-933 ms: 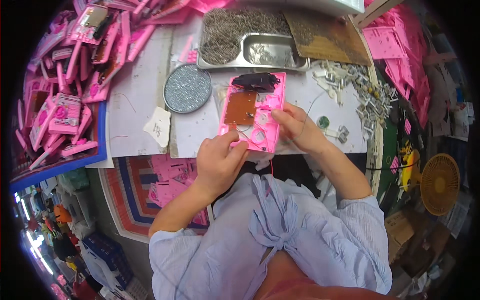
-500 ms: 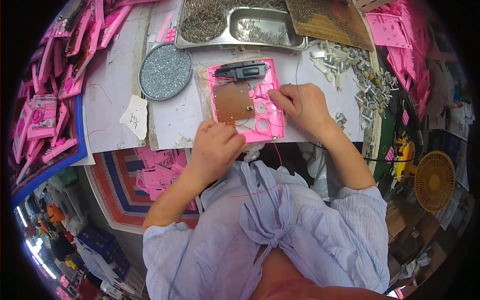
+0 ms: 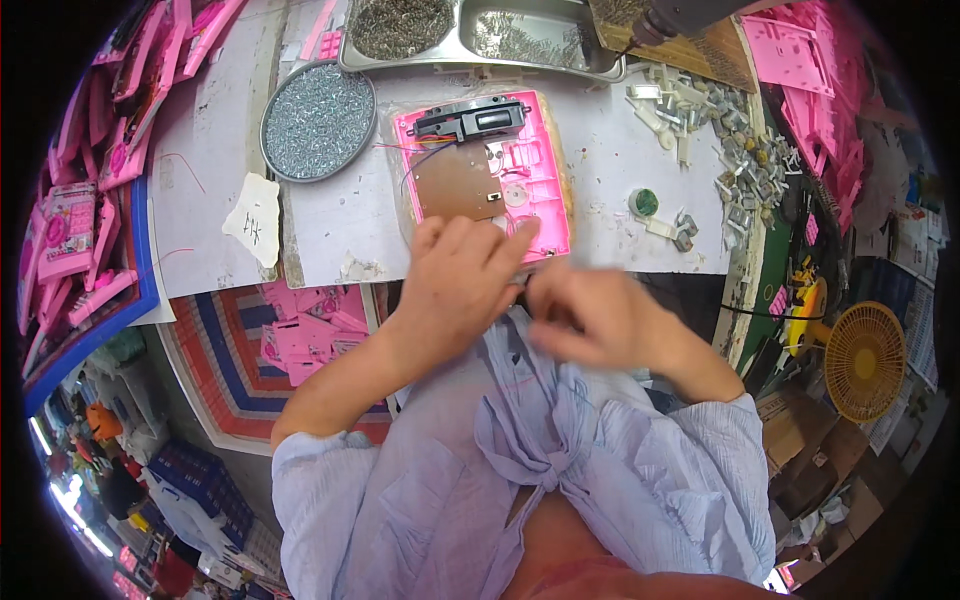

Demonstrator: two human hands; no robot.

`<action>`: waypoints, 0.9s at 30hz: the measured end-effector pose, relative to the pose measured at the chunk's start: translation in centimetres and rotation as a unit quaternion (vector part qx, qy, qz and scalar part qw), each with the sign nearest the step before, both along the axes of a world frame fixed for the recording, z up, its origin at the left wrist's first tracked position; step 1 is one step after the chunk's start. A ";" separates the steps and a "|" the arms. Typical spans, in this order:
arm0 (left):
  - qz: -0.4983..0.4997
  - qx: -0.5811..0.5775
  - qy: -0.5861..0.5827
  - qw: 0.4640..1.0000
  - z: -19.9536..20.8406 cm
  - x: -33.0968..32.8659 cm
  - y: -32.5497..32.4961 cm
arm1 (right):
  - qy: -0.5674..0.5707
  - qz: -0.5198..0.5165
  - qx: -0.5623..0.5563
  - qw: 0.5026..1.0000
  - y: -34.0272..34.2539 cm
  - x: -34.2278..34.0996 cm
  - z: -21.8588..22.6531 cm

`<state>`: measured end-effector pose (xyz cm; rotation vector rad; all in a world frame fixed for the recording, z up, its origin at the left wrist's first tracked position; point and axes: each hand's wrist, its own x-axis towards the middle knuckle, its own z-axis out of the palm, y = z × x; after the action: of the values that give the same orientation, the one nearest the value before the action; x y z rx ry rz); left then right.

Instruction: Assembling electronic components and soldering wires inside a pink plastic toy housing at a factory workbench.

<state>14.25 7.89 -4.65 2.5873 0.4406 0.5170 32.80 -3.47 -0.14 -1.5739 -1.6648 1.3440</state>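
Note:
An open pink plastic housing (image 3: 558, 215) lies on a padded block at the table's near edge. Inside it are a brown circuit board (image 3: 450, 180) and a black module (image 3: 475, 120) along the far side, with thin wires at the left. My left hand (image 3: 455, 280) has its bent fingers over the near edge of the housing, gripping it and covering part of the inside. Just in front of that edge is my right hand (image 3: 605, 315), fingers curled and smeared by motion; whatever it holds is hidden. A short red wire shows over my shirt.
A round tray of small screws (image 3: 318, 125) stands left. Behind is a steel tray (image 3: 480, 50) of small metal parts, with a dark screwdriver-like tool (image 3: 655, 30) hanging right of it. White and metal parts (image 3: 740, 150) lie right. Pink housings (image 3: 70, 235) pile up left.
My right hand has left the housing's right side and come down toward me. My left hand has shifted right along the near edge. The dark tool has come into view at the top.

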 end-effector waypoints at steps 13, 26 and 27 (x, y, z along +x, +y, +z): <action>0.059 0.005 -0.117 0.991 -3.2 -6.6 0.5 | -0.228 0.010 0.356 0.906 4.4 -3.0 -5.3; -0.026 -0.168 0.127 0.977 -1.0 -8.8 -0.2 | -0.243 -0.012 0.351 0.904 4.4 -6.0 -6.9; -0.006 -0.179 0.120 0.976 -0.2 -8.3 1.1 | -0.258 -0.015 0.350 0.900 4.5 -6.0 -6.8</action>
<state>5.97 9.00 -4.83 2.3042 0.5427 0.1033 26.85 1.03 -6.95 -1.5359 -2.0841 0.2082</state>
